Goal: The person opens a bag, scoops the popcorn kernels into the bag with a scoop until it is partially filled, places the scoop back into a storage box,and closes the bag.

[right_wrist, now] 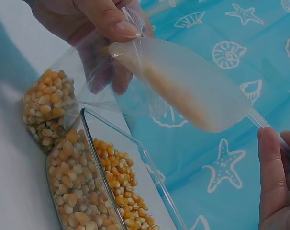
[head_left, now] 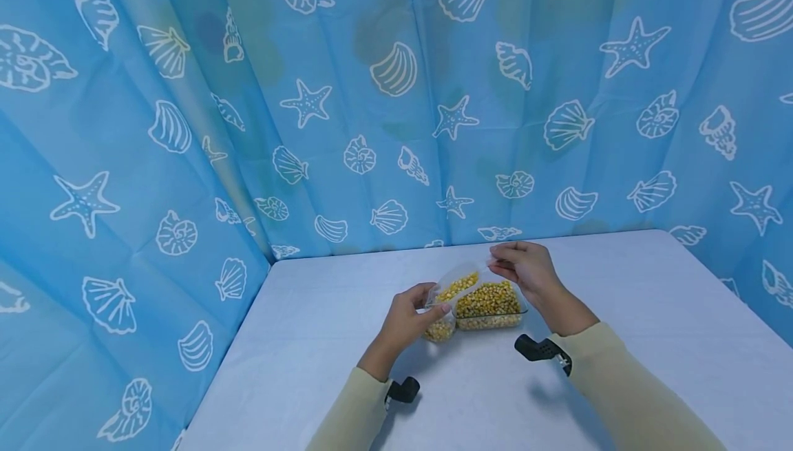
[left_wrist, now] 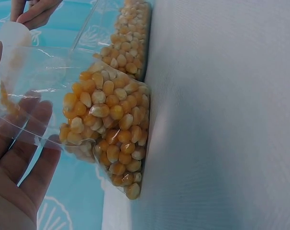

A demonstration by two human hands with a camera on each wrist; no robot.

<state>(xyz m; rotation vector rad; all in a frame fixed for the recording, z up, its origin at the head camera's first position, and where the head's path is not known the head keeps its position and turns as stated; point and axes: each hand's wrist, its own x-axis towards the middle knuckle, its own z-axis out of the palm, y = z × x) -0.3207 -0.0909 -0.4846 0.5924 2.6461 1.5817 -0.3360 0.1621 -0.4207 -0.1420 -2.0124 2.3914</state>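
Observation:
My left hand [head_left: 405,317] grips the mouth of a clear plastic bag [left_wrist: 106,115], thumb on one side and fingers on the other. Corn kernels fill the lower part of the bag, which hangs down by the tabletop. In my right hand [head_left: 526,272], the thumb and fingers pinch the thin handle of a translucent white scoop [right_wrist: 197,86]. Kernels show through the scoop, which slants down with its tip in the bag's mouth. Right beside the bag is a clear rectangular container [right_wrist: 78,191] holding many more loose corn kernels [head_left: 489,297].
A white-covered table [head_left: 297,348] bears the container. Behind it and to the left hangs a blue curtain [head_left: 347,189] printed with white shells and starfish. Black wrist cameras sit at both sleeves.

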